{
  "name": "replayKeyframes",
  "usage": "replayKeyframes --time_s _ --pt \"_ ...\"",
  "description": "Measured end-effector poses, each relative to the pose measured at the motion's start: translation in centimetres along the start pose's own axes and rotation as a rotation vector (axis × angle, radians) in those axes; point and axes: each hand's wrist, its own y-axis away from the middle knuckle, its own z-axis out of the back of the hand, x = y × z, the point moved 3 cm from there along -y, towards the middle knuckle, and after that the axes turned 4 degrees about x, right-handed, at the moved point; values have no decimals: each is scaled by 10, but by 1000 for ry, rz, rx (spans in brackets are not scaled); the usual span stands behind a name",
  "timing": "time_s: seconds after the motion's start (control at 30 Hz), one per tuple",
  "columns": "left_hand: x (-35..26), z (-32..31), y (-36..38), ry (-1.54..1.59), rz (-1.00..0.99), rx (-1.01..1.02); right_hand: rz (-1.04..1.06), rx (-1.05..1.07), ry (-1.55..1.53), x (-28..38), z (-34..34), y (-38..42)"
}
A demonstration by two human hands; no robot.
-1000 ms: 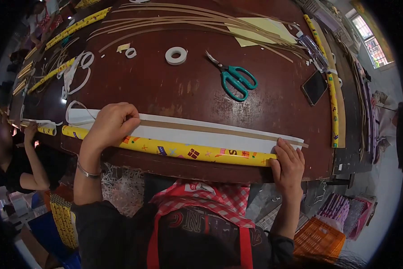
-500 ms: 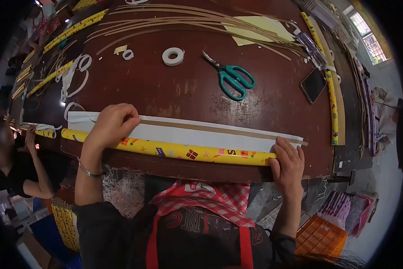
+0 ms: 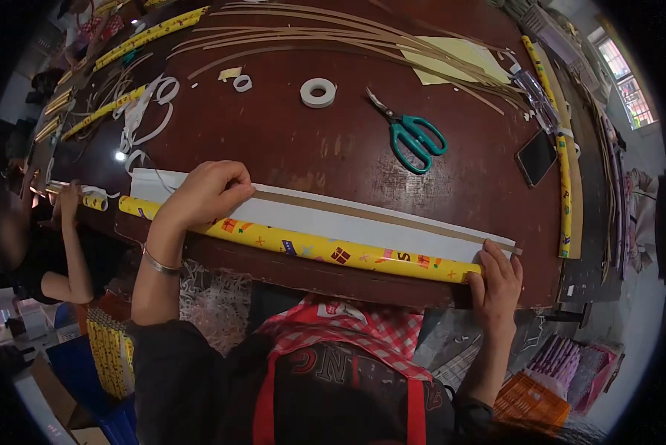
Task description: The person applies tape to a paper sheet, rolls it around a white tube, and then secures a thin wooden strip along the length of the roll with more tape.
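Both hands keep their places from a second ago: the left hand (image 3: pixel 203 194) presses fingertips on the brown strip (image 3: pixel 377 216) over white paper (image 3: pixel 333 222), the right hand (image 3: pixel 498 280) clasps the yellow roll (image 3: pixel 303 246) at the surface (image 3: pixel 288 141) edge; only the view shifts.
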Motion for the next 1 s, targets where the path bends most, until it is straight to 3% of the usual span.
replayKeyframes --time_s 1.0 --pt "5 1 0 -77 29 -63 -8 -14 27 -1 -3 1"
